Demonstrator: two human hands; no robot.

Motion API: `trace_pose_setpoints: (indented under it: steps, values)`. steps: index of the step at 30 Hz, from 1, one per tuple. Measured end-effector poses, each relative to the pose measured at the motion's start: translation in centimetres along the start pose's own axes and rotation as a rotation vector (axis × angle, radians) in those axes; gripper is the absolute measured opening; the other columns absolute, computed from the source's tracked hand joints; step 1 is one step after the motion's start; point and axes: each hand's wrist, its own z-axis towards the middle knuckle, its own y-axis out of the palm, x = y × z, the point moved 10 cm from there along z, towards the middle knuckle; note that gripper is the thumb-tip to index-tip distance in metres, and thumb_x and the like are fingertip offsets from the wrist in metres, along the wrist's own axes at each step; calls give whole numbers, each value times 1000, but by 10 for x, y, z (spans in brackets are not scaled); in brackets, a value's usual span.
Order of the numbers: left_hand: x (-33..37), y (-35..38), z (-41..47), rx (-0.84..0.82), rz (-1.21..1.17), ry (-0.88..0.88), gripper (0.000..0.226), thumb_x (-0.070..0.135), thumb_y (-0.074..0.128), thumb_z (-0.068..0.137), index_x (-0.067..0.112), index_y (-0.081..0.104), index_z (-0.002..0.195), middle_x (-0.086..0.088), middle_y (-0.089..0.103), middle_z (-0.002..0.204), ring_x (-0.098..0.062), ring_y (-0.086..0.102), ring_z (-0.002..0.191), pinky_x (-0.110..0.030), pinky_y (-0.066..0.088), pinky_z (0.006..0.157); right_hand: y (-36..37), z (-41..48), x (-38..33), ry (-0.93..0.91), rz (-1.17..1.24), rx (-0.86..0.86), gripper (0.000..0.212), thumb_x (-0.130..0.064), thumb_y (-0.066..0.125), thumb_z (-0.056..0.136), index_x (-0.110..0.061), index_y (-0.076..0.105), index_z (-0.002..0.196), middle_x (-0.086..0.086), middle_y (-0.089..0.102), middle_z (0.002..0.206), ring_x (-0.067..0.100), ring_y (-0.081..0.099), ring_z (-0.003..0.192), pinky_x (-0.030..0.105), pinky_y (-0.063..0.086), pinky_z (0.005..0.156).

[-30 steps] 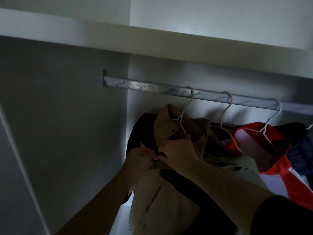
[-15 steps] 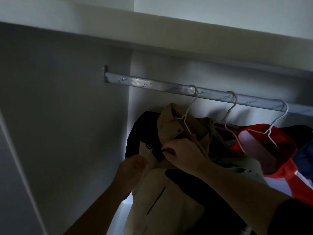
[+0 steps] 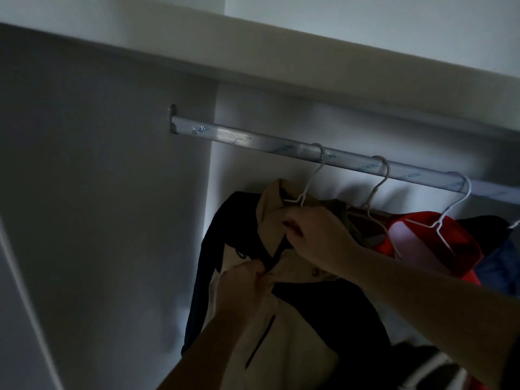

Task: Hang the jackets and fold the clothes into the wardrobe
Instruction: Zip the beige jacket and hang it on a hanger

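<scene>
A tan and black jacket [image 3: 298,327] hangs on a white wire hanger [image 3: 306,184] hooked over the silver wardrobe rail [image 3: 239,137]. My left hand [image 3: 244,285] pinches the jacket's front edge low at the chest. My right hand [image 3: 315,235] grips the collar opening higher up, just under the hanger. Between the two hands runs the dark front opening of the jacket. A red jacket [image 3: 433,243] hangs on another white hanger [image 3: 439,218] to the right.
An olive garment [image 3: 342,212] hangs between the tan and red jackets. A dark blue garment [image 3: 503,260] shows at the far right. The wardrobe's grey side panel [image 3: 107,209] stands to the left, and a white shelf [image 3: 281,68] runs above the rail.
My left hand dropped, then came back up to the jacket's front. My right hand rose toward the collar. The view tilted a little downward.
</scene>
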Motion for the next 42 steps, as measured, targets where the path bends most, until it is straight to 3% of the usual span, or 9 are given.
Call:
trace_pose_setpoints:
  steps: [10, 14, 17, 19, 21, 29, 34, 39, 42]
  values:
    - [8, 4, -10, -136, 96, -56, 38, 31, 57, 90, 26, 37, 58, 10, 45, 57, -10, 49, 61, -27, 35, 58, -46, 0, 33, 96, 145, 71, 6, -18, 63, 84, -12, 66, 87, 2, 67, 77, 17, 63, 71, 34, 51, 68]
    - [26, -12, 0, -138, 19, -88, 20, 19, 50, 95, 9, 59, 81, -5, 62, 83, -18, 60, 82, -20, 39, 61, -9, -39, 76, 356, 308, -39, 41, -39, 69, 80, -23, 52, 114, -3, 60, 101, 13, 60, 90, 34, 50, 81]
    - [86, -63, 31, 112, 65, 208, 23, 10, 55, 87, 10, 59, 110, -2, 57, 107, -18, 56, 93, -32, 46, 76, 17, -67, 93, 493, 389, -117, 51, -51, 55, 89, -25, 40, 130, -6, 64, 103, 14, 63, 93, 29, 50, 76]
    - [121, -56, 47, -28, 263, 459, 40, 10, 61, 83, 14, 54, 123, -2, 53, 122, -19, 56, 100, -34, 47, 79, 24, -65, 88, 435, 361, -161, 45, -44, 46, 95, -25, 39, 135, -10, 63, 100, 14, 64, 94, 27, 49, 73]
    - [127, -40, 57, -183, 504, 537, 45, 16, 58, 90, 17, 47, 134, -3, 51, 132, -21, 56, 109, -29, 43, 83, 23, -54, 89, 391, 300, -146, 44, -28, 43, 98, -19, 39, 141, 4, 60, 123, 24, 56, 117, 33, 45, 94]
    - [128, -23, 71, -154, 900, 685, 45, 33, 48, 95, 30, 40, 139, 0, 62, 114, -18, 63, 93, -24, 41, 71, 26, -32, 83, 310, 237, -290, 19, -17, 52, 93, -16, 63, 109, 8, 67, 107, 26, 63, 100, 40, 50, 86]
    - [94, -55, 81, -22, 973, 476, 30, 24, 49, 94, 21, 50, 124, -3, 66, 97, -24, 65, 85, -29, 39, 64, -31, -28, 57, 146, 17, 41, 14, -25, 52, 89, -19, 65, 93, -2, 64, 97, 19, 60, 91, 39, 48, 79]
    - [37, -81, 74, -83, 370, 110, 19, 9, 54, 89, 2, 63, 106, -18, 67, 99, -36, 63, 93, -31, 46, 73, -24, -38, -48, -469, -234, 8, 5, -24, 59, 85, -20, 58, 81, -3, 61, 70, 21, 58, 70, 39, 47, 78]
    - [10, -75, 70, -206, -32, -154, 19, 6, 49, 95, 0, 63, 106, -17, 66, 96, -34, 65, 88, -47, 53, 84, -11, -41, -55, -495, -244, -46, 8, -26, 57, 91, -21, 63, 90, -2, 62, 80, 22, 58, 79, 42, 46, 84]
